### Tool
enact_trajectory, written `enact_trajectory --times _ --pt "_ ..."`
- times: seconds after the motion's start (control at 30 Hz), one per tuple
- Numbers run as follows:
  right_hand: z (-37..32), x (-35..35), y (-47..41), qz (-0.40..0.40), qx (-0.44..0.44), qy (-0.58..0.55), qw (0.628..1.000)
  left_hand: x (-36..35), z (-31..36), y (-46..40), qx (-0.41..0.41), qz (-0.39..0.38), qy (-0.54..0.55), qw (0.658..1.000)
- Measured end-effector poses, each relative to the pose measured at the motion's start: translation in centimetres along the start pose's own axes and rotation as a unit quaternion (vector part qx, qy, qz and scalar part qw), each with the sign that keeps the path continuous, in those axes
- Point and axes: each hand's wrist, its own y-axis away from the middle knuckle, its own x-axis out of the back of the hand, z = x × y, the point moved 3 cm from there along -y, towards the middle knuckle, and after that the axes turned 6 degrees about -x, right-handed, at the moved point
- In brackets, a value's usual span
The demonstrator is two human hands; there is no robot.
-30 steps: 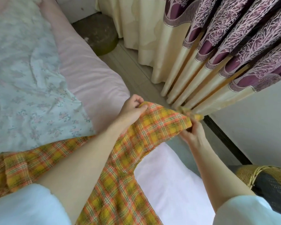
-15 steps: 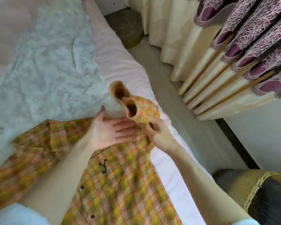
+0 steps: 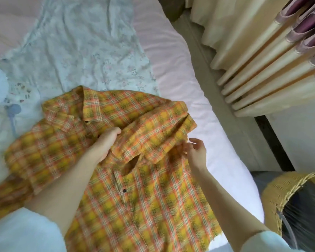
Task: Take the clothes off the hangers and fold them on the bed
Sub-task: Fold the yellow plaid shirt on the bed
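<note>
A yellow-and-orange plaid shirt (image 3: 135, 197) lies front up on the pink bed (image 3: 180, 73), collar toward the far side. Its right sleeve (image 3: 153, 135) is folded across the chest. My left hand (image 3: 104, 144) rests on the shirt beside the folded sleeve, fingers curled against the cloth; whether it grips is unclear. My right hand (image 3: 196, 151) hovers at the sleeve's cuff end with fingers spread, holding nothing. A pale floral garment (image 3: 91, 48) lies spread flat beyond the shirt. No hanger is visible.
A white garment with small prints (image 3: 7, 99) lies at the left. Cream and purple curtains (image 3: 262, 60) hang at the right above a strip of floor. A woven yellow basket (image 3: 287, 195) stands at the lower right beside the bed.
The right sleeve went from stretched off the bed edge to folded across the shirt's chest. My right hand let go of the cuff. The view shifted left over the bed.
</note>
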Motion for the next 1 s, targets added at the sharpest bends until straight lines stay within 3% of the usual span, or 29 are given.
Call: enact_trajectory --times 0.1,0.2,0.3,0.47,0.6,0.73,0.8,0.9,1.0 --pt "-0.5 -0.4 -0.6 -0.041 -0.049 -0.065 0.996 1.4 -2.2 -1.4 -0.027 0.046 -0.156 0.986" --pt "-2.0 -1.2 -0.7 -0.068 -0.068 -0.081 0.992 2.0 -3.0 -1.8 -0.043 0.045 -0.295 0.953" --pt "-3.5 -1.8 -1.2 -0.066 -0.1 -0.111 0.987 0.9 -1.1 -2.1 -0.079 0.035 -0.28 0.956" --pt "-5.5 -1.2 -2.8 -0.029 -0.154 -0.123 0.98 -3.6 4.4 -4.5 -0.224 0.011 -0.285 0.932" --pt "-6.1 0.1 -4.5 0.017 -0.049 0.046 0.998 -7.7 8.7 -6.0 -0.287 -0.068 -0.286 0.912" --pt "-5.4 0.9 -4.7 0.024 0.013 0.106 0.994 -10.6 10.4 -6.7 -0.31 -0.14 -0.289 0.895" --pt "-4.5 1.3 -4.7 0.03 -0.01 0.079 0.996 -11.0 10.5 -6.7 -0.325 -0.133 -0.292 0.889" --pt "-2.7 2.0 -4.4 0.05 -0.064 -0.029 0.996 -9.9 10.1 -6.9 -0.31 -0.098 -0.2 0.924" --pt "-1.8 1.3 -3.8 0.058 -0.09 -0.12 0.987 -8.5 9.0 -7.1 -0.294 -0.07 -0.193 0.934"
